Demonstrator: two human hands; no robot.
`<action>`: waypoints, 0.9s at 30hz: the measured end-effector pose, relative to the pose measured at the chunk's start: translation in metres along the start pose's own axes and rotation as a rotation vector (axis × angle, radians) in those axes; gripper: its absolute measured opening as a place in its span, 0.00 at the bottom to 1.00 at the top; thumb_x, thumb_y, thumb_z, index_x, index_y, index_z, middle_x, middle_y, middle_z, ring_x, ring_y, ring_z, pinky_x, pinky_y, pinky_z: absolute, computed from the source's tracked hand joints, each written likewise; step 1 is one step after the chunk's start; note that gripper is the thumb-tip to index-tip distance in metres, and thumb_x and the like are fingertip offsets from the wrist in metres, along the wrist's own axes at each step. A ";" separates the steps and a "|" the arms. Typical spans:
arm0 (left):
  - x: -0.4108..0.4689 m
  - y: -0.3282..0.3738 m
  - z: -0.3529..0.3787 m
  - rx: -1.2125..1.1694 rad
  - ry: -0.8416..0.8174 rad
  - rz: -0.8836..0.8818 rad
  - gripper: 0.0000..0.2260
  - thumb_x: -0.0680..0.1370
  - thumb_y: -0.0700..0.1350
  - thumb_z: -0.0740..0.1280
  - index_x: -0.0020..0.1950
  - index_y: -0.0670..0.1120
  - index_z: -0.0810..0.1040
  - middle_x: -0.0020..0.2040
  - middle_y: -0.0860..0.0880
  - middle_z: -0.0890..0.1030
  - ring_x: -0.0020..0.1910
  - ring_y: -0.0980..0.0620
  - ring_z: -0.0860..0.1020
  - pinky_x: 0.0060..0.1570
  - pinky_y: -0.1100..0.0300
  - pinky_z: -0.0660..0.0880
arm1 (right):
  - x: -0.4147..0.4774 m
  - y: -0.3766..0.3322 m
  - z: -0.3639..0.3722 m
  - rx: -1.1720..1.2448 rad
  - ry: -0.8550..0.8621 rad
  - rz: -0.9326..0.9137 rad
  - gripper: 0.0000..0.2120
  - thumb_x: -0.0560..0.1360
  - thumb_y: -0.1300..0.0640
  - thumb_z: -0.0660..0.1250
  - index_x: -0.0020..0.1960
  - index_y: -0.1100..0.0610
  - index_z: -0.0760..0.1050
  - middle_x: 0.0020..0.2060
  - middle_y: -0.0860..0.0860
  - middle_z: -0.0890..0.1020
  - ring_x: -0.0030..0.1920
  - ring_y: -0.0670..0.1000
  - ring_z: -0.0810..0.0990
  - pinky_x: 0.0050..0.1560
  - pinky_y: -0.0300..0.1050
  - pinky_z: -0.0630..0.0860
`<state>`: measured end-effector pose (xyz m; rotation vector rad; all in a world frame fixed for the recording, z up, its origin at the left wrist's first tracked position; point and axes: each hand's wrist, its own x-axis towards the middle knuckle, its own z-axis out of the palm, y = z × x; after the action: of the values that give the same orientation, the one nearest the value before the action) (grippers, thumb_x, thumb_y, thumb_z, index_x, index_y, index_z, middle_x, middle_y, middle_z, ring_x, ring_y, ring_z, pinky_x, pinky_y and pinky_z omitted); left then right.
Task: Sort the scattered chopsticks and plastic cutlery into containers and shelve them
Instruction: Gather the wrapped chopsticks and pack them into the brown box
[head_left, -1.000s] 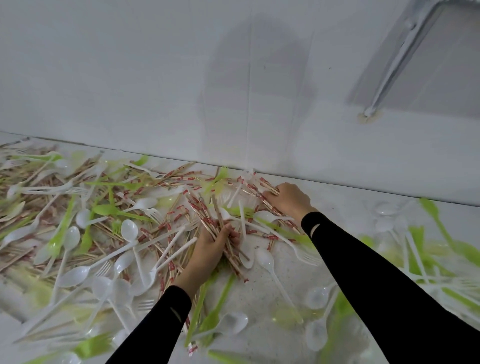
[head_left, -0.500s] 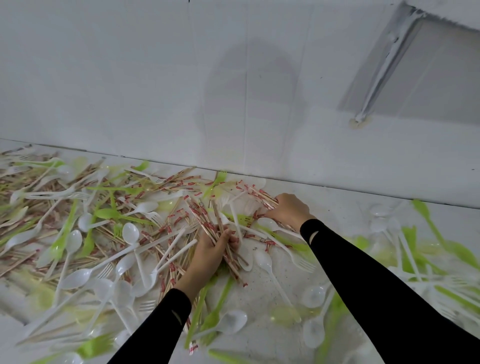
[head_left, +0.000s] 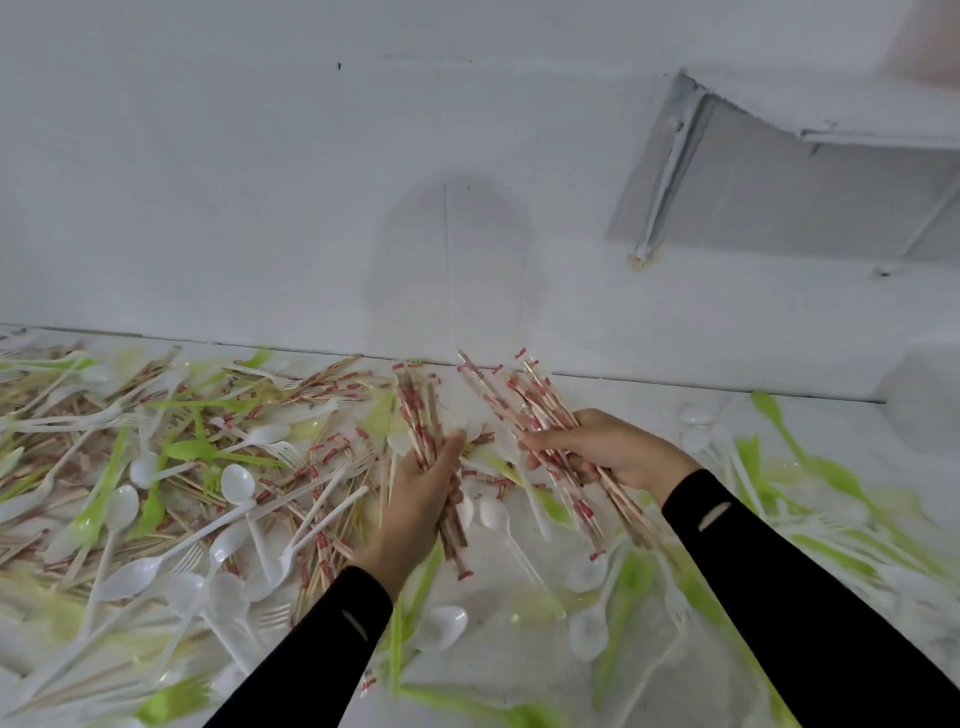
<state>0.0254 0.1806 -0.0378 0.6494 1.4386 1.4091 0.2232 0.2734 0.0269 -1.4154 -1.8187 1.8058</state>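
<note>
Between your hands, just above the counter (head_left: 498, 670), hang two fistfuls of chopsticks, and the gap between them is what the next move turns on. Your left hand (head_left: 415, 499) is curled round one bundle (head_left: 415, 405), its long axis running from 12 to 6 o'clock. Your right hand (head_left: 618, 452) is clamped on a second bundle (head_left: 524, 400), which slants from 11 down to 5 o'clock. The hands are apart, and the far tips of the two bundles lean near each other without touching.

To join them, I judge you must swing the right bundle toward 9 o'clock and line up the two axes. No container is in view, so you cannot tell which hand is nearer to one.

Loose chopsticks (head_left: 332, 382) lie at 9 to 10 o'clock, tangled with white spoons (head_left: 236, 480) and green cutlery (head_left: 192, 449). One more spoon (head_left: 496, 512) lies under the gap, below both bundles. A wall (head_left: 260, 208) closes off 12 o'clock.
</note>
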 end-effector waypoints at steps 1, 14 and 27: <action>-0.007 0.005 0.008 -0.011 -0.047 -0.035 0.14 0.75 0.54 0.72 0.35 0.47 0.79 0.29 0.50 0.69 0.25 0.54 0.64 0.25 0.61 0.62 | -0.008 -0.001 0.008 0.020 -0.033 -0.008 0.14 0.75 0.51 0.73 0.52 0.62 0.82 0.43 0.54 0.86 0.24 0.43 0.70 0.23 0.35 0.62; -0.056 0.020 0.033 -0.283 -0.259 -0.210 0.12 0.77 0.48 0.71 0.49 0.38 0.82 0.38 0.43 0.83 0.31 0.49 0.82 0.29 0.59 0.78 | -0.061 0.032 0.021 -0.012 -0.002 -0.005 0.24 0.75 0.40 0.67 0.56 0.61 0.80 0.44 0.50 0.85 0.25 0.47 0.63 0.27 0.37 0.64; -0.079 0.016 0.110 -0.346 -0.328 -0.177 0.14 0.75 0.55 0.68 0.50 0.45 0.73 0.29 0.52 0.70 0.25 0.56 0.71 0.24 0.63 0.73 | -0.140 0.069 -0.034 0.345 0.504 -0.101 0.17 0.82 0.47 0.60 0.61 0.58 0.74 0.47 0.55 0.85 0.25 0.51 0.80 0.28 0.43 0.78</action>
<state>0.1492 0.1608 0.0160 0.4898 0.9426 1.3015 0.3521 0.1796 0.0390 -1.4420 -1.2367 1.4503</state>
